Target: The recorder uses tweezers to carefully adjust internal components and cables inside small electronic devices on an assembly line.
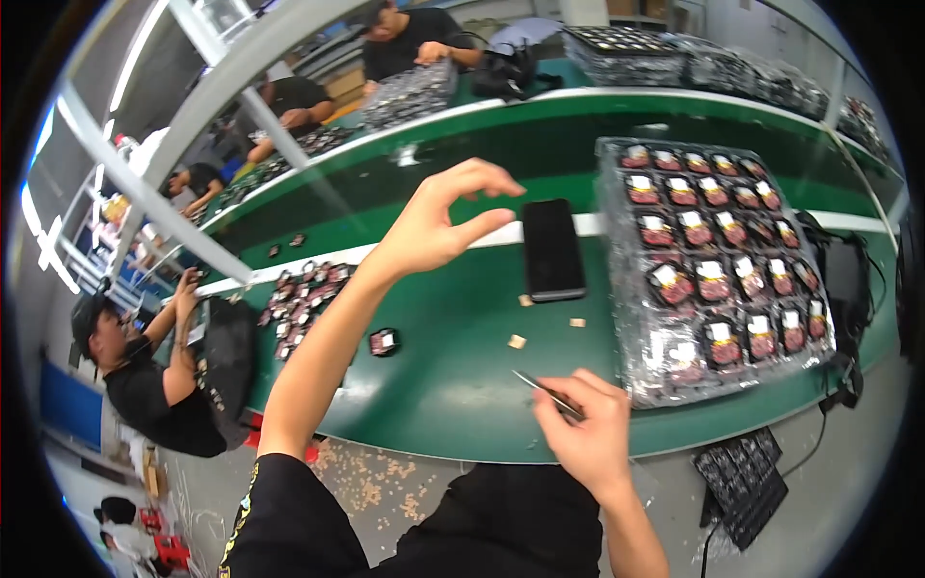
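Note:
My left hand [445,217] is raised over the green table, thumb and fingers apart with nothing between them, just left of a black phone [554,252] lying flat. Close to the table's front edge, my right hand [590,429] grips slim, dark metal tweezers [549,395], whose tip points up and left. Small beige squares [517,341] lie between that tip and the phone. A single black-rimmed part with a pale label [383,342] rests below my left forearm. To the right, a clear plastic tray [644,380] holds rows of similar labelled parts.
A heap of loose parts [301,301] lies beyond my left forearm. A black bag [840,279] stands right of the tray. Across a conveyor strip [482,135], a person [409,48] works; another person [159,376] sits at left. Beige scraps [371,482] litter the floor.

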`<state>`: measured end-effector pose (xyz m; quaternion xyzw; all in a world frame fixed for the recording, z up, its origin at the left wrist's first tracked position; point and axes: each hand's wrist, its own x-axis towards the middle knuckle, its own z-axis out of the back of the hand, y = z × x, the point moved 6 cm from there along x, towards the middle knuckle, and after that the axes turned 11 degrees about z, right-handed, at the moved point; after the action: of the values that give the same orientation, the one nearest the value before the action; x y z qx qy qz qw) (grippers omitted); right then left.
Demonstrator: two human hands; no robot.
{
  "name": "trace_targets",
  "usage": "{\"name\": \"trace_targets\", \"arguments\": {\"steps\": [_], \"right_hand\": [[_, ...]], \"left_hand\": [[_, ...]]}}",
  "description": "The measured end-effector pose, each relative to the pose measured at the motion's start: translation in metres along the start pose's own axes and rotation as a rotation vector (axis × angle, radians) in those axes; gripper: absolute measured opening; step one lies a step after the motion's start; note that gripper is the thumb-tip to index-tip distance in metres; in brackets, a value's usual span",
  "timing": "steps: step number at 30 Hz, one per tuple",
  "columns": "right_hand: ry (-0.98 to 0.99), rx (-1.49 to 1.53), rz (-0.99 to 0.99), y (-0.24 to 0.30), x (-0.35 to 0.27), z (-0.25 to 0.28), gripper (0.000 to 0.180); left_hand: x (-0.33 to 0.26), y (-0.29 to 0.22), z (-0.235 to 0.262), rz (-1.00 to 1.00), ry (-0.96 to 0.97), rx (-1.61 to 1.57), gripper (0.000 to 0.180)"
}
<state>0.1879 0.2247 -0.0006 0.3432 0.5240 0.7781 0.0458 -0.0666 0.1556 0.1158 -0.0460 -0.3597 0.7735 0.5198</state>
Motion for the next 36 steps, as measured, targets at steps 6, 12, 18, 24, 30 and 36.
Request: {"name": "trace_targets", "arguments": {"steps": [6, 12, 18, 24, 30, 36], "right_hand": [[0.091, -0.034, 0.024, 0.014, 0.007, -0.009, 0.015], [0.087, -0.101, -0.017, 0.010, 0.007, -0.009, 0.014], [0.113, -0.144, -0.031, 0.014, 0.005, -0.014, 0.014], [0.094, -0.221, -0.037, 0.008, 0.006, -0.015, 0.012], [0.090, -0.213, -0.023, 0.000, 0.008, -0.016, 0.013], [0.081, -0.197, -0.036, 0.004, 0.010, -0.019, 0.014]], "left_hand": [[-0.121, 0.237, 0.144, 0.601, -0.252, 0.793, 0.047], [-0.195, 0.357, 0.214, 0.933, -0.423, 0.754, 0.044], [-0.200, 0.367, 0.225, 0.746, -0.504, 0.643, 0.032], [-0.136, 0.189, 0.116, 0.314, -0.226, 0.289, 0.048], [-0.159, 0.027, -0.022, 0.030, 0.314, -0.005, 0.068], [-0.164, 0.016, -0.040, -0.026, 0.097, 0.046, 0.086]]}}
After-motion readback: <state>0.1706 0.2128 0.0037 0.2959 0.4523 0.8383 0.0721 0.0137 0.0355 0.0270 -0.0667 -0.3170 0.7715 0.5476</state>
